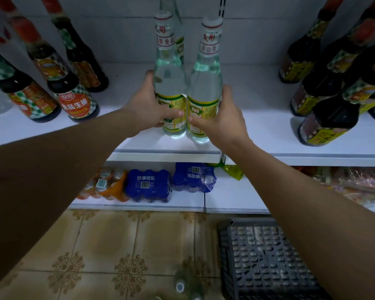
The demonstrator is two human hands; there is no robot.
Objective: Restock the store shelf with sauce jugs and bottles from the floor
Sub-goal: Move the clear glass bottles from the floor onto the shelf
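Two clear glass bottles with yellow-green labels stand side by side on the white shelf (pixel 258 135). My left hand (pixel 147 105) grips the left bottle (pixel 169 83) around its lower body, thumb across the label. My right hand (pixel 223 118) grips the right bottle (pixel 206 81) the same way. A third clear bottle (pixel 179 40) stands behind them, mostly hidden. On the floor at the bottom edge, the tops of more clear bottles (pixel 180 286) show dimly.
Dark sauce bottles with red-checked labels (pixel 74 98) fill the shelf's left side; dark bottles with yellow labels (pixel 327 124) fill the right. Blue can packs (pixel 147 185) and orange packs sit on the lower shelf. A black plastic crate (pixel 266 263) stands on the tiled floor at right.
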